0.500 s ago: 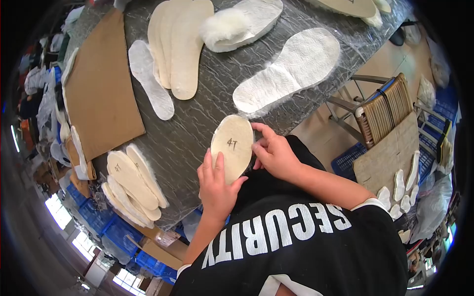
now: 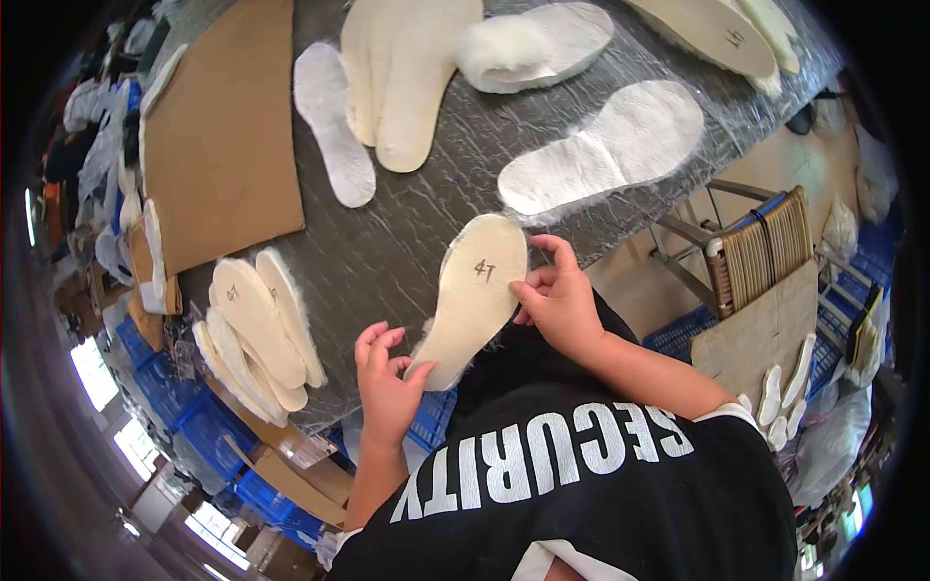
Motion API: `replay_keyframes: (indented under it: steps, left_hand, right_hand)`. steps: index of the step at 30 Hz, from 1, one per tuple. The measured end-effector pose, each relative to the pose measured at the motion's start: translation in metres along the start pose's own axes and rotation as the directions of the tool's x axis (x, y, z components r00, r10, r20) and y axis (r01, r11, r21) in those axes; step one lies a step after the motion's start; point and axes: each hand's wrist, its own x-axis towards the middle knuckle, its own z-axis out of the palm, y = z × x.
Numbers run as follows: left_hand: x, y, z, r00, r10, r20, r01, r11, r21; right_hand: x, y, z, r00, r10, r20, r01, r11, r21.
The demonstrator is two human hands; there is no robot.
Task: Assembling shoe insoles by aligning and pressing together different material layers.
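Here we are at the desk point(image 2: 392, 257), and the whole picture hangs on 1 pale insole point(image 2: 473, 290) lying between 2 hands. Its long axis slants: narrow end low and left, close to the person's body, wide end up and right, pointing away over the desktop. The left hand point(image 2: 387, 389) is at the narrow end, thumb on the face, fingers loosely curled and a little spread. The right hand point(image 2: 564, 305) has the wide end, thumb on the right-hand rim, index finger by the edge; the other fingertips I can't make out. So each hand has an end, neither nearer overall!

Look at the edges: the narrow end appears over the desk's near side, with a blue crate point(image 2: 433, 418) showing beyond it. Just past the wide tip sits a white fleece sole point(image 2: 605, 150), tight quarters there. The open room? Leftward, bare desktop reaching to the stack of insoles point(image 2: 257, 324).
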Motion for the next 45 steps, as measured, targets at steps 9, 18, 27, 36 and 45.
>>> replay_keyframes:
  steps: [9,18,27,36,45]
  left_hand:
    - [-0.003,-0.019,-0.016,0.997,-0.066,-0.051,0.047,0.948,-0.314]
    - [-0.008,-0.031,-0.033,0.984,-0.143,-0.104,0.044,0.768,-0.639]
    - [-0.017,-0.08,-0.01,0.91,-0.415,0.027,0.361,0.758,-0.543]
    - [0.004,-0.078,-0.018,0.951,-0.305,-0.048,0.237,0.821,-0.52]
    - [0.011,-0.076,-0.027,0.968,-0.245,-0.05,0.18,0.821,-0.542]
  right_hand:
    - [-0.014,-0.013,-0.005,0.933,-0.34,0.118,0.335,0.701,-0.629]
    - [0.011,-0.031,0.093,0.382,-0.335,0.861,0.915,0.271,-0.301]
    - [0.028,-0.043,0.086,0.43,-0.42,0.799,0.855,0.473,-0.212]
    - [0.027,-0.041,0.094,0.514,-0.332,0.791,0.816,0.472,-0.332]
    - [0.037,-0.029,0.106,0.554,-0.298,0.777,0.824,0.331,-0.46]
